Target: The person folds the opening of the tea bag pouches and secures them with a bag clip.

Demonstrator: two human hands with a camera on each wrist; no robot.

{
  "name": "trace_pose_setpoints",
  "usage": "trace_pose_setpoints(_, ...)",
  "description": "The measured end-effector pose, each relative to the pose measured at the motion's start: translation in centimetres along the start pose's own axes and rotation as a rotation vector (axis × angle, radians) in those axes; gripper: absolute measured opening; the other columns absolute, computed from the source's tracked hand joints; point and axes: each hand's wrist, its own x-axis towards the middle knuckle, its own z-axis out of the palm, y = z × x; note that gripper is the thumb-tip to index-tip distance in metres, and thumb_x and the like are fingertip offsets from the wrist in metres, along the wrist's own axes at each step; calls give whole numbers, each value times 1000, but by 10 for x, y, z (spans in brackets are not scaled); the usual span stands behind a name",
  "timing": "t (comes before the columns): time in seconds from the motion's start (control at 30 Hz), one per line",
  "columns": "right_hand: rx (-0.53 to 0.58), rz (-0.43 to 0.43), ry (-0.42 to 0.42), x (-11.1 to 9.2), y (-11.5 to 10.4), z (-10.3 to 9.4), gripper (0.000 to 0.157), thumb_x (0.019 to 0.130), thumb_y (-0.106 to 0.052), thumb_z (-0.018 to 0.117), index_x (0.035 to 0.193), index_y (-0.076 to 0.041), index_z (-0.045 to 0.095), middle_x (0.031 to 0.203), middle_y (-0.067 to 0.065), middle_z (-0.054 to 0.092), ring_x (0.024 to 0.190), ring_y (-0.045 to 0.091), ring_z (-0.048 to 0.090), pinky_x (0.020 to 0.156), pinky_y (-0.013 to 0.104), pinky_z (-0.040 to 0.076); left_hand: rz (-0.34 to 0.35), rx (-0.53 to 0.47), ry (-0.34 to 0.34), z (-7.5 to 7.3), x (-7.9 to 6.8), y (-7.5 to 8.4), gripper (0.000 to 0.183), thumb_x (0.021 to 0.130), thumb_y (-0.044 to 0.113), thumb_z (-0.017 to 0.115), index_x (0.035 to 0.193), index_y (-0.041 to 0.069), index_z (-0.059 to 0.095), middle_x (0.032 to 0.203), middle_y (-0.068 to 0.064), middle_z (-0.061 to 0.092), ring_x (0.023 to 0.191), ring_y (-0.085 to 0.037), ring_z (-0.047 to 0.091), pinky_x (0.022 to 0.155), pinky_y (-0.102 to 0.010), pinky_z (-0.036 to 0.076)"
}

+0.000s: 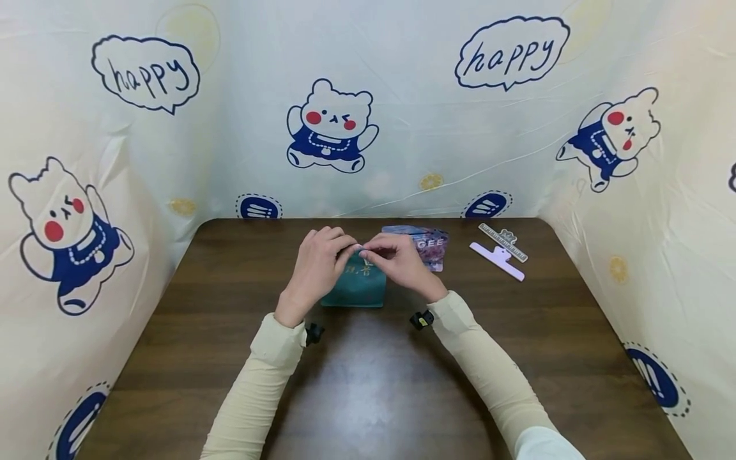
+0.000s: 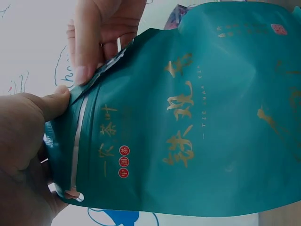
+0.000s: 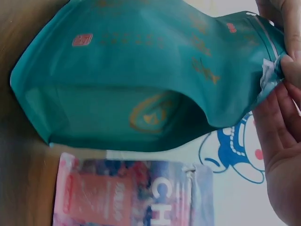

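A teal tea bag [image 1: 353, 291] with gold characters stands upright on the table, its top edge between both hands. My left hand [image 1: 315, 263] pinches one side of that edge, its thumb pressing the front just above the pale zip line [image 2: 81, 141], seen in the left wrist view. Close beside it, my right hand [image 1: 405, 262] pinches the other part of the top. In the right wrist view the bag's top corner is crumpled under the right thumb, with a silvery inner strip [image 3: 267, 75] showing. The bag's side gusset folds inward.
Behind the right hand lies a purple-pink printed pouch [image 1: 435, 248], partly hidden by that hand. Farther right on the brown wooden table [image 1: 356, 383] are a whitish bag clip [image 1: 489, 233] and a lilac bag clip [image 1: 489, 255]. Printed cloth [image 1: 402, 140] hangs around the table.
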Motion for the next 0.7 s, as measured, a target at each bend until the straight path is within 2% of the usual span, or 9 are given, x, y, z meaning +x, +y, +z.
trace_pose_setpoints(0.2, -73, -82, 77, -3, 24, 8, 9, 81, 0, 69, 89, 2, 73, 79, 7, 66, 57, 10, 48, 48, 26, 40, -7, 3, 3, 1, -2, 1, 13, 87, 25, 66, 91, 15, 72, 80, 3, 61, 73, -15, 49, 64, -29, 32)
trace_pose_setpoints(0.37, -58, -71, 67, -4, 38, 11, 11, 84, -8, 68, 91, -4, 74, 80, -1, 65, 57, 9, 46, 47, 26, 39, 0, 17, 10, 1, -3, -1, 11, 86, 23, 67, 92, 15, 72, 81, 3, 61, 75, -15, 50, 65, -28, 33)
trace_pose_setpoints(0.5, -9, 8, -10, -3, 32, 4, 14, 86, -9, 65, 96, -4, 73, 85, 0, 64, 61, 12, 48, 51, 26, 42, 10, 15, 16, 0, -2, -2, 10, 85, 22, 68, 92, 15, 72, 81, 3, 61, 75, -15, 50, 65, -28, 34)
trace_pose_setpoints(0.7, 59, 80, -71, -3, 3, -4, 18, 84, 6, 62, 101, 5, 69, 90, 15, 64, 68, 20, 54, 57, 28, 50, 1, -1, 7, 1, -2, -2, 12, 86, 23, 68, 92, 15, 72, 81, 2, 62, 74, -16, 50, 65, -29, 34)
